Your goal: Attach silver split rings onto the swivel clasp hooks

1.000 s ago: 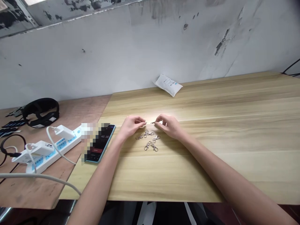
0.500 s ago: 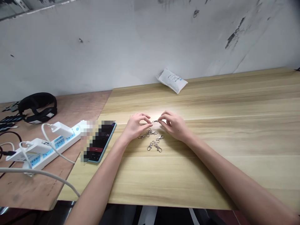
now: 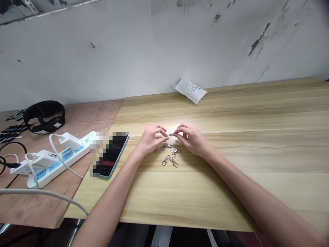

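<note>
A small silver lobster clasp (image 3: pixel 171 134) is stretched between my two hands, just above the table. My right hand (image 3: pixel 192 140) pinches its right end between thumb and forefinger. At the clasp's left end, the thumb and forefinger of my left hand (image 3: pixel 153 140) close in a pinch on its ring. Several more metal lobster clasps (image 3: pixel 175 151) with rings lie loose on the wood just below my fingertips. A few of these are partly hidden behind my left hand.
A phone (image 3: pixel 113 156) lies left of my left forearm on the wooden table (image 3: pixel 231 113). Beyond it are a white power strip (image 3: pixel 84 140) with chargers and cables, and a black headset (image 3: pixel 44 117). A white plastic packet (image 3: pixel 191 90) rests against the wall.
My view has shifted slightly. Both hands stay at the clasp, with only small finger movement, and the loose clasps lie as before.
</note>
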`<action>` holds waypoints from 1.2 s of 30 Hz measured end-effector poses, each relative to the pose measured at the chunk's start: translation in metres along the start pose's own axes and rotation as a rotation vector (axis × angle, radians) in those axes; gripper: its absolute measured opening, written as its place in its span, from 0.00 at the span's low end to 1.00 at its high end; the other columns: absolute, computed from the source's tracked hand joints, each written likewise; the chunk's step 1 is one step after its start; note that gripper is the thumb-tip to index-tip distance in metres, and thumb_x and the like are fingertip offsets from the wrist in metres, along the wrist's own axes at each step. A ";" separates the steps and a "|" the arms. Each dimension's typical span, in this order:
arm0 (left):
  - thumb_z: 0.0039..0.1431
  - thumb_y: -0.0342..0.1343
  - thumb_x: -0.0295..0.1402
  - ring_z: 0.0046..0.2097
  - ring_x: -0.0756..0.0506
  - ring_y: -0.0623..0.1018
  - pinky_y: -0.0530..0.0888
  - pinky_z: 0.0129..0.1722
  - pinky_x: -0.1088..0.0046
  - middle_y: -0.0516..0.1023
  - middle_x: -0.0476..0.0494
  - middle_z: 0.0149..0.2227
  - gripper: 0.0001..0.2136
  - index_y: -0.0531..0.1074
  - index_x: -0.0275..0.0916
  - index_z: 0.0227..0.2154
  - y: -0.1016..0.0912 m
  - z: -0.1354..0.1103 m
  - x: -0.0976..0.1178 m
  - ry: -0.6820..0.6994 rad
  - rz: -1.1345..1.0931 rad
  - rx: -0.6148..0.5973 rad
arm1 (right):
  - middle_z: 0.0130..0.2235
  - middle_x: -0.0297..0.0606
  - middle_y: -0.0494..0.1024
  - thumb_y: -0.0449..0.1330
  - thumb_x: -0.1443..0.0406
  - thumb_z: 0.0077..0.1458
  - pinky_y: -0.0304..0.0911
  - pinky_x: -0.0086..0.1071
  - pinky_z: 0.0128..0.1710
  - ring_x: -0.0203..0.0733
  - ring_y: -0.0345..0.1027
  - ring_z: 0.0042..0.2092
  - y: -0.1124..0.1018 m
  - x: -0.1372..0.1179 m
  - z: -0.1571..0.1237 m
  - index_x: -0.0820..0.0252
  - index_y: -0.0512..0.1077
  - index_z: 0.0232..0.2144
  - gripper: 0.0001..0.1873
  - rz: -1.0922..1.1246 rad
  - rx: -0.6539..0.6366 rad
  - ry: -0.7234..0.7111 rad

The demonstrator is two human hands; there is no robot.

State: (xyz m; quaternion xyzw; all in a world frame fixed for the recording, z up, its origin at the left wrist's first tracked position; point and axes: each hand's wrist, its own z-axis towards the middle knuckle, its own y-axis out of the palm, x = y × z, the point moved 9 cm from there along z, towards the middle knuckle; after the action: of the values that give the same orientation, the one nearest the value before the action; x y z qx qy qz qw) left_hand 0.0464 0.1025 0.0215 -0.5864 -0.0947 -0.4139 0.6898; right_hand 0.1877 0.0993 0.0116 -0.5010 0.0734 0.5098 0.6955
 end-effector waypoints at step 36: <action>0.63 0.53 0.43 0.35 0.46 0.78 0.73 0.39 0.70 0.81 0.46 0.32 0.14 0.77 0.40 0.32 0.005 -0.005 0.005 0.008 -0.039 -0.017 | 0.34 0.39 0.75 0.55 0.59 0.62 0.59 0.30 0.29 0.36 0.64 0.31 -0.005 -0.004 0.003 0.59 0.74 0.34 0.12 0.265 -0.095 0.076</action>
State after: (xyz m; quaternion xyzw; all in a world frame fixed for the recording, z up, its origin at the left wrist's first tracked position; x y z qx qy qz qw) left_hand 0.0513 0.0963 0.0191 -0.5885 -0.0999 -0.4306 0.6770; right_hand 0.1886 0.0988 0.0190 -0.5383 0.1407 0.5807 0.5944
